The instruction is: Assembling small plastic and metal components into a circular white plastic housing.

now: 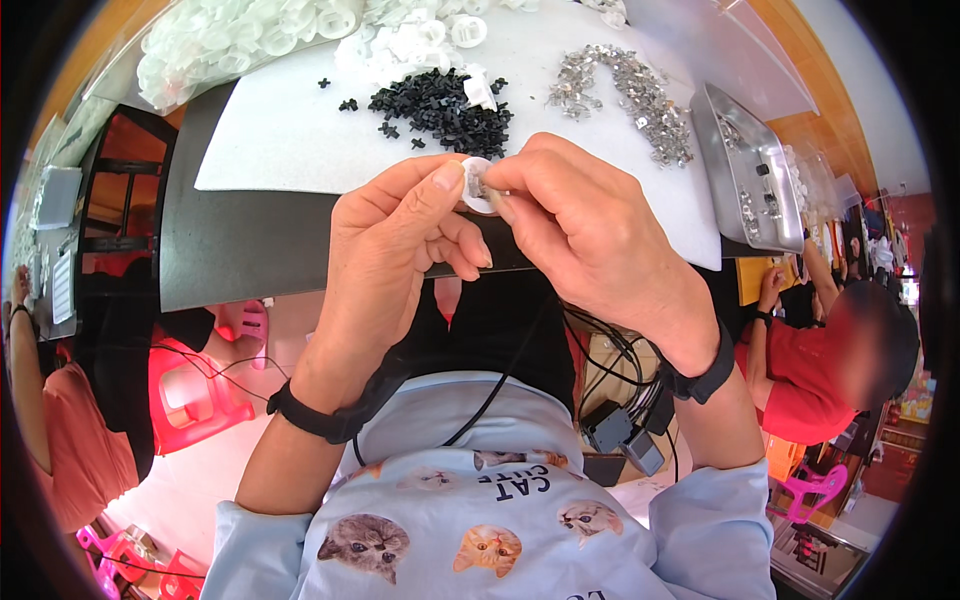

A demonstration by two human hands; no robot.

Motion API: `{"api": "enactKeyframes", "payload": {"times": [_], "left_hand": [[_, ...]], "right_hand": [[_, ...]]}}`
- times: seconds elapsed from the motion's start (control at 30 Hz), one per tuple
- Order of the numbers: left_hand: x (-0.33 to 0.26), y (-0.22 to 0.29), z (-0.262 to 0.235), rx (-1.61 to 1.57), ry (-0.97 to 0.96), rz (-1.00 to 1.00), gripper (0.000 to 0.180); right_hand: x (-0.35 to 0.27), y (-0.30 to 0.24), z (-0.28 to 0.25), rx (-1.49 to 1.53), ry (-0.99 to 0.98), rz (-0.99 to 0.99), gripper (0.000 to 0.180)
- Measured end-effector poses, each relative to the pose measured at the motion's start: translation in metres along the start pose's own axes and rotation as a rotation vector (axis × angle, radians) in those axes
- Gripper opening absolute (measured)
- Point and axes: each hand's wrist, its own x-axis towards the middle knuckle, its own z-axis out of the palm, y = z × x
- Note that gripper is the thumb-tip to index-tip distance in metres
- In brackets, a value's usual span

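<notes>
Between my hands, above the table's near edge, is a small round white plastic part [478, 187]. My left hand [405, 215] pinches its left rim between thumb and forefinger, the other fingers curled below. The thumb and forefinger of my right hand [590, 215] press together at the part's right side; whether a smaller piece sits between them is hidden. Just beyond lies a heap of small black cross-shaped pieces [440, 115], with a white plastic part [480, 92] on top. Small silvery metal pieces [640, 100] are spread to the right.
White round plastic parts [410, 45] lie at the back, beside a clear bag [240, 45] of similar parts. A metal tray [740, 200] with a few pieces stands right. White sheeting [270, 150] covers the dark table [230, 240]. A person [820, 360] sits right, another [85, 440] left; cables hang by my lap.
</notes>
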Motion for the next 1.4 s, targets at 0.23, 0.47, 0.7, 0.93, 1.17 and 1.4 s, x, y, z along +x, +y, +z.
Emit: {"api": "enactKeyframes", "payload": {"times": [0.23,0.47,0.7,0.93,1.17,1.4], "left_hand": [[-0.001,0.000,0.007,0.064,0.038,0.015,0.027],[-0.001,-0.002,0.009,0.150,0.049,0.053,0.026],[-0.001,0.000,0.008,0.105,0.035,0.027,0.028],[0.000,0.001,0.005,0.136,0.003,0.011,0.030],[-0.001,0.004,0.004,0.113,-0.024,-0.018,0.030],[-0.002,0.006,0.002,0.058,-0.032,-0.050,0.027]], "right_hand": [[0.002,-0.004,-0.002,0.041,-0.024,0.125,0.006],[0.005,-0.004,0.004,0.062,0.036,0.174,0.003],[0.009,-0.005,-0.017,0.453,0.070,0.479,0.012],[0.015,0.046,-0.046,0.146,-0.015,0.572,0.015],[0.015,0.079,-0.059,-0.302,-0.148,0.401,0.012],[0.017,0.062,-0.043,-0.173,-0.220,0.196,0.009]]}}
